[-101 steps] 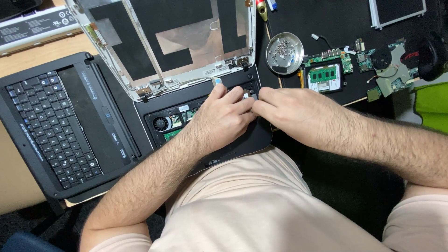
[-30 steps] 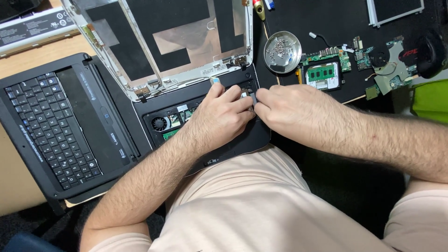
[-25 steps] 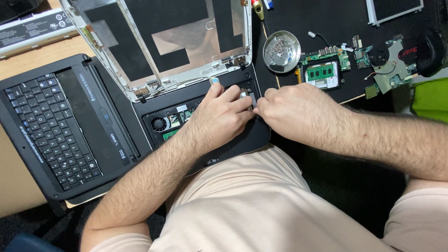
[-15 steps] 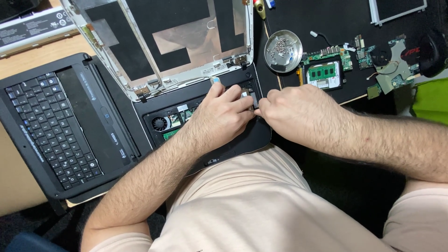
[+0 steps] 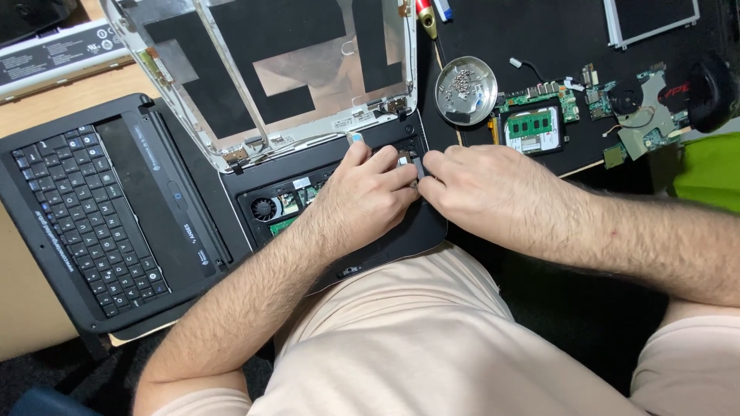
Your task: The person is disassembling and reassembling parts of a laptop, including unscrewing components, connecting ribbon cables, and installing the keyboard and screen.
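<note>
Both hands rest on the opened laptop base (image 5: 385, 246), which lies just under them. The left hand (image 5: 362, 200) and right hand (image 5: 482, 189) curl their fingertips together, pinching a small grey part (image 5: 410, 163) between them. Beyond the right hand sits a round screw dish (image 5: 465, 90); beyond the left hand, the bare lid shell (image 5: 293, 69).

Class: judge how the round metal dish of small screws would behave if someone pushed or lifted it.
The round metal dish is shallow with a flat base, so it would probably slide, not tip. Its loose small screws would likely shift or spill if it tilts. It looks stiff and light.
</note>
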